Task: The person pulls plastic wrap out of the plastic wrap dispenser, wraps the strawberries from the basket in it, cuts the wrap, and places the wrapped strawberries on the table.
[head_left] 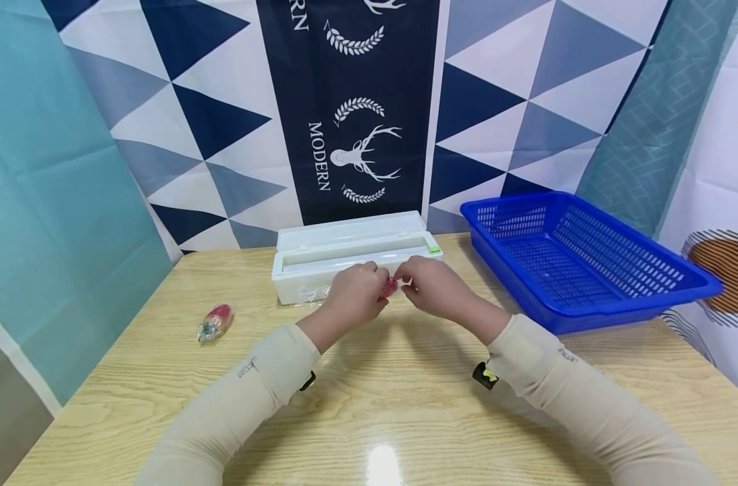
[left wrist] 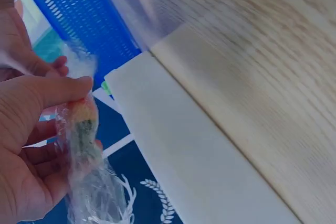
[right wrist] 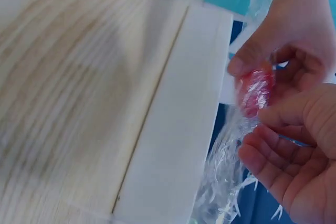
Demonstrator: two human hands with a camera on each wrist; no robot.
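Note:
My left hand (head_left: 358,290) grips a small red, fruit-like piece (right wrist: 255,90) with a green end, wrapped in clear cling film (left wrist: 100,195). Its thumb lies over the wrapped piece, with fingers curled behind. Close by on the right, my right hand (head_left: 432,285) pinches the cling film at the red end between thumb and forefinger. Loose film trails from the piece. Just behind both hands stands a white cling film dispenser box (head_left: 302,287), lid raised. A second wrapped red piece with a green end (head_left: 215,322) lies on the table to the left.
A blue plastic basket (head_left: 563,314) with slotted walls stands at the right rear of the wooden table (head_left: 356,418). A bright green part (head_left: 434,249) sits at the dispenser's right end. Patterned cloth (head_left: 356,101) hangs behind the table.

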